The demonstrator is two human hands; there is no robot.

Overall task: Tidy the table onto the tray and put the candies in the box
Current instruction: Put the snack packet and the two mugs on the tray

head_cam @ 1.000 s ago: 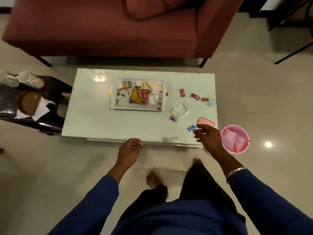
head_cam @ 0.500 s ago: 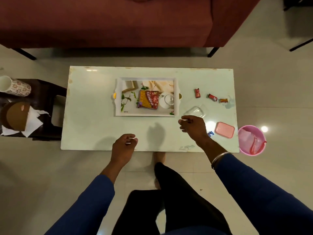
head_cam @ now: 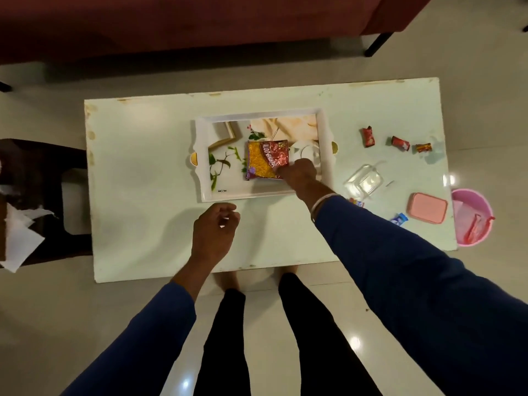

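A white tray with a printed picture sits mid-table. In it lie a red and yellow snack packet and a white cup. My right hand reaches into the tray, fingers closed on the packet's near right corner. My left hand hovers over the table in front of the tray, fingers curled in, nothing seen in it. Three red candies lie at the far right. A blue candy lies beside the pink lid. The clear box stands open; another candy peeks from under my sleeve.
The pale table has bare surface on its left half. A pink bin stands on the floor off the right end. A dark side table with white tissue is at the left, a maroon sofa behind.
My right hand has moved left from the pink lid, past the clear box, into the tray and onto the packet. My left hand moved forward over the table. My view has come closer.
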